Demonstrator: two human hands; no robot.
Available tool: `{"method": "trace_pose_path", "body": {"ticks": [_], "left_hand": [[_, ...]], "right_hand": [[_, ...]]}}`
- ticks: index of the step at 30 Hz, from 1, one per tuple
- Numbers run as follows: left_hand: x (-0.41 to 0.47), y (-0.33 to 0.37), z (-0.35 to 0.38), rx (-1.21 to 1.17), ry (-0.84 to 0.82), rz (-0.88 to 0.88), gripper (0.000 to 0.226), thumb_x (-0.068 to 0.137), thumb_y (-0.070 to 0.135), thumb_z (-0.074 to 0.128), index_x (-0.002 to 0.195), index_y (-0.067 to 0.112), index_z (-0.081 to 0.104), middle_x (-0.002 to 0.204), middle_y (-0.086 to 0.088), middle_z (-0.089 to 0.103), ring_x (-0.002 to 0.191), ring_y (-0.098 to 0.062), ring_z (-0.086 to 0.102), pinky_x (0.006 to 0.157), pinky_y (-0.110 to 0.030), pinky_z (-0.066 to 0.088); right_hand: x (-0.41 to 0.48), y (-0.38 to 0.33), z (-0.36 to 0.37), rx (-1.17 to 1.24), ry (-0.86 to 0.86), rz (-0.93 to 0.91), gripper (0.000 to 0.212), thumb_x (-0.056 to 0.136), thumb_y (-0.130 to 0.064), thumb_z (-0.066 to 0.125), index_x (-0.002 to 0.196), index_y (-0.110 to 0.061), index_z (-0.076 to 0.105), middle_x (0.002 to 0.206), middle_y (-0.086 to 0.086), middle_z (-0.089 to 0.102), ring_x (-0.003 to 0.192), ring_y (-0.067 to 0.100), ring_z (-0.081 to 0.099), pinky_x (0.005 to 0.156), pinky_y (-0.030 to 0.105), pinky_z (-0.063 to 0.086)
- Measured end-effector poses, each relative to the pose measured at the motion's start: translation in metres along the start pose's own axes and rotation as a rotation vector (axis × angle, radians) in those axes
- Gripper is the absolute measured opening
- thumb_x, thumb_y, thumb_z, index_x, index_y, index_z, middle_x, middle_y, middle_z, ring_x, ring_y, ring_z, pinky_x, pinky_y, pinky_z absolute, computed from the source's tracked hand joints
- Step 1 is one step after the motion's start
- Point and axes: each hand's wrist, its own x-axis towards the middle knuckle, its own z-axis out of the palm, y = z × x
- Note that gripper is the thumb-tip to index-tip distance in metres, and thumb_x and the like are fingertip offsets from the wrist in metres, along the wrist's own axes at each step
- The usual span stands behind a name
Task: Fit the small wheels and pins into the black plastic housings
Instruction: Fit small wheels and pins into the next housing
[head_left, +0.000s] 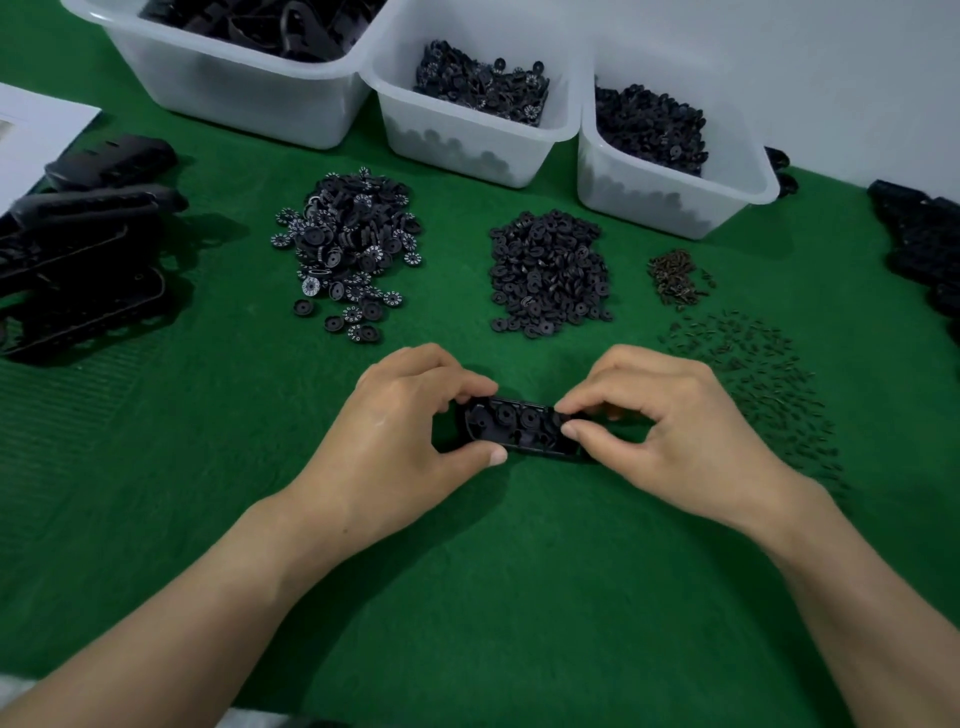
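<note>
Black housing (519, 428), both hands (405, 415) pinching its ends

Legible text: we find none | white marks ringing the faces in the pile of wheels (348, 249), just in front of the middle tub (470, 143): too small for us to read | wheels inside that tub: likewise.

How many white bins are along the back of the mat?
3. The large bin at back left, the middle bin beside it, the right bin next along. All hold black parts; the frame edge may hide more.
</note>
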Motion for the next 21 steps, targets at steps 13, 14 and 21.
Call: {"method": "trace_pose_path", "body": {"ticks": [13,14,21], "left_hand": [[-0.001,0.000,-0.002,-0.006,-0.008,0.007,0.043,0.068,0.036,0.073,0.109,0.025,0.063,0.093,0.015,0.053,0.087,0.001,0.048,0.074,-0.009,0.037],[-0.001,0.000,-0.002,-0.006,-0.010,0.010,0.043,0.068,0.036,0.073,0.108,0.025,0.064,0.093,0.014,0.054,0.087,-0.001,0.049,0.075,-0.011,0.038],[-0.009,0.016,0.005,0.001,-0.155,0.120,0.049,0.064,0.058,0.058,0.104,0.030,0.066,0.093,0.019,0.054,0.089,0.000,0.050,0.084,-0.025,0.041]], "right_hand": [[-0.005,0.002,-0.006,0.018,0.126,0.035,0.023,0.082,-0.016,0.065,0.104,-0.021,0.068,0.082,-0.007,0.065,0.071,0.003,0.060,0.067,0.016,0.049],[-0.007,0.005,-0.010,0.047,0.189,0.071,0.023,0.083,-0.012,0.064,0.104,-0.022,0.067,0.081,-0.009,0.065,0.070,0.001,0.059,0.067,0.012,0.047],[-0.054,0.030,-0.041,0.217,0.370,0.220,0.022,0.082,-0.012,0.063,0.094,-0.030,0.066,0.080,-0.011,0.067,0.061,0.001,0.057,0.057,0.008,0.042]]}}
